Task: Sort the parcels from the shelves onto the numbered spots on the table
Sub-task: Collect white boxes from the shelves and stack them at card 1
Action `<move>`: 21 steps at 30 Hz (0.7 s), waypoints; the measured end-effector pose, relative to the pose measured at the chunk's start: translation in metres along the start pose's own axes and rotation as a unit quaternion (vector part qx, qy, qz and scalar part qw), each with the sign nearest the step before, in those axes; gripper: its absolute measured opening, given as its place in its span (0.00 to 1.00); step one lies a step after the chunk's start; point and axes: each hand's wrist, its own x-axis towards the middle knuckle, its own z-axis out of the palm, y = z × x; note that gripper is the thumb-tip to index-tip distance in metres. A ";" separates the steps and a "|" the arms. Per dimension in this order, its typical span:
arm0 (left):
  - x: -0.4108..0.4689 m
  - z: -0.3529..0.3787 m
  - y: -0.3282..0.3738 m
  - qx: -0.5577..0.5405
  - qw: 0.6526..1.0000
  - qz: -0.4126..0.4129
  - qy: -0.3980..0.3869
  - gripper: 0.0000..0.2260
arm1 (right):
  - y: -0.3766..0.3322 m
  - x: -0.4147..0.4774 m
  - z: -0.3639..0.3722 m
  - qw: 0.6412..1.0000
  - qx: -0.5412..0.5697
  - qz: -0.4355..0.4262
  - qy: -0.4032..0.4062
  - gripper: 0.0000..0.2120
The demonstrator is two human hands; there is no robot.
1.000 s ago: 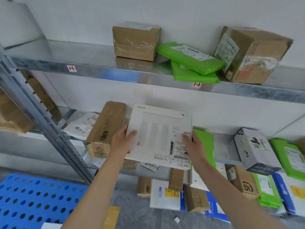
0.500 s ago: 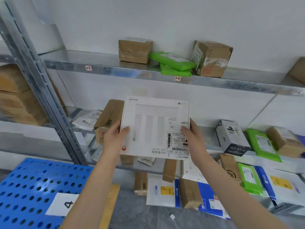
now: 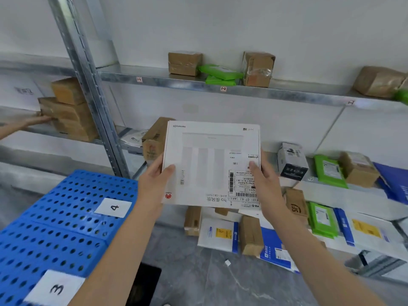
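Head view: left hand and right hand grip the box by its sides. Behind it stand steel shelves; left of it lies a blue table marked 3 and 4.

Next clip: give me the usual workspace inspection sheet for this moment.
Surface: blue table with number card 4 and card 3.
Job's things: white box held up before the shelves, label toward the camera.
Clutter: brown boxes and green bags on the shelves.
Grippers: left hand and right hand grip the white box by its side edges.
Cables: nothing seen.
Surroundings: white wall; another person's hand touches a box stack at far left.
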 end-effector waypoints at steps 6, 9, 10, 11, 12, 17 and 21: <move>-0.058 -0.053 0.004 0.002 1.000 -0.003 0.018 0.16 | -0.014 -0.059 0.019 0.999 0.000 -0.018 -0.051 0.21; -0.078 -0.084 0.007 -0.010 0.999 0.001 0.039 0.16 | -0.022 -0.081 0.040 0.997 0.009 -0.018 -0.072 0.20; -0.083 -0.095 0.008 -0.011 0.999 0.004 0.051 0.16 | -0.024 -0.088 0.048 0.997 0.014 -0.016 -0.077 0.20; -0.088 -0.106 0.010 -0.012 0.998 0.006 0.062 0.17 | -0.026 -0.094 0.057 0.996 0.020 -0.016 -0.081 0.20; -0.093 -0.117 0.012 -0.011 0.997 0.010 0.071 0.17 | -0.028 -0.100 0.066 0.996 0.025 -0.015 -0.084 0.20; -0.123 -0.182 0.019 -0.024 0.992 0.011 0.123 0.17 | -0.035 -0.138 0.117 0.991 0.030 -0.002 -0.128 0.20; -0.150 -0.245 0.024 -0.034 0.983 0.008 0.181 0.17 | -0.043 -0.173 0.169 0.982 0.019 -0.008 -0.189 0.19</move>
